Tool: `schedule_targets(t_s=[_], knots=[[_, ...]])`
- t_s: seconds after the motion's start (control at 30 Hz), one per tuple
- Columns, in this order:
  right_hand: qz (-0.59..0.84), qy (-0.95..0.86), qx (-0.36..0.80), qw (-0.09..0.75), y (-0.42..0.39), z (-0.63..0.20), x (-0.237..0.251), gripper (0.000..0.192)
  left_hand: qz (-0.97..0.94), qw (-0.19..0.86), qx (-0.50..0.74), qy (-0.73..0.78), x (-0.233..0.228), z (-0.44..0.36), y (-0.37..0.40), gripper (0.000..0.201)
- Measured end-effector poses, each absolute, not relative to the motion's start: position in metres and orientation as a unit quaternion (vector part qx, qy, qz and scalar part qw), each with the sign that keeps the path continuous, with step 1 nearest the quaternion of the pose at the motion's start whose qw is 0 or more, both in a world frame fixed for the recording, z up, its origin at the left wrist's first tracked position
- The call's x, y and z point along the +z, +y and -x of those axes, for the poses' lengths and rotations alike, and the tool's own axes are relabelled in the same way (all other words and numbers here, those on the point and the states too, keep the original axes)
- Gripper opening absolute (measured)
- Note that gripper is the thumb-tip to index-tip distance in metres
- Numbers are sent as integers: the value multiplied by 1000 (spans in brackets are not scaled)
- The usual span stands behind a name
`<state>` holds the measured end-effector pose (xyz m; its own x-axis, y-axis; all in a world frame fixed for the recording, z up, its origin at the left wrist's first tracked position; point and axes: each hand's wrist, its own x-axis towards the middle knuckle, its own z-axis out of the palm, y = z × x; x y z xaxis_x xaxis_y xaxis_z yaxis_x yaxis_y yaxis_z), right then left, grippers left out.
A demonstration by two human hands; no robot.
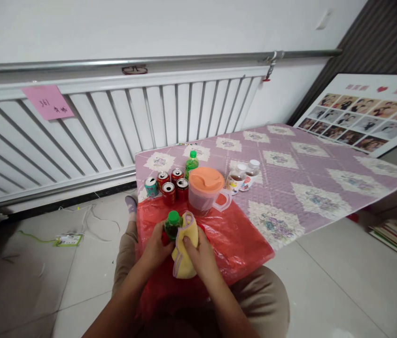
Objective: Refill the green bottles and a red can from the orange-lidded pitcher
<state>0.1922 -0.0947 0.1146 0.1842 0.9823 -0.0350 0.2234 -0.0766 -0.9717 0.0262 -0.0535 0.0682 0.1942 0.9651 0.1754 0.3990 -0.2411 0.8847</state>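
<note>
A green-capped plastic bottle [173, 226] stands upright in my left hand [158, 246], whose fingers wrap round its side. My right hand [200, 251] grips a folded yellow cloth [186, 249] with a purple edge and presses it against the bottle's right side. Both hands are above a red plastic sheet [244, 234] that covers the near table edge and my lap. Just beyond them is a clear pitcher [200, 199] with an orange lid. The lower part of the held bottle is hidden by the cloth and hands.
Several red cans [168, 191] and a teal can [151, 187] cluster behind my left hand. Another green bottle [191, 162] stands behind the pitcher. Two white-capped bottles [236, 178] are to its right on the floral tablecloth [279, 188]. A radiator [113, 117] lines the wall.
</note>
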Motion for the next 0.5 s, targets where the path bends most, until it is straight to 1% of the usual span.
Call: schedule_targets(t_s=[0.13,0.27,0.37,0.5], knots=[[627,-514,406,421,-94,-201,96,45,-683,331,406,508,64,-27,-55,67],[639,-519,392,410,-93,-214,93,44,-721,352,379,461,77,-18,-49,75],[628,-485,421,439,-92,-219,102,47,-732,394,358,425,91,-14,-44,78],[580,-445,464,501,-94,-213,118,51,-713,449,347,412,97,-20,-45,69]])
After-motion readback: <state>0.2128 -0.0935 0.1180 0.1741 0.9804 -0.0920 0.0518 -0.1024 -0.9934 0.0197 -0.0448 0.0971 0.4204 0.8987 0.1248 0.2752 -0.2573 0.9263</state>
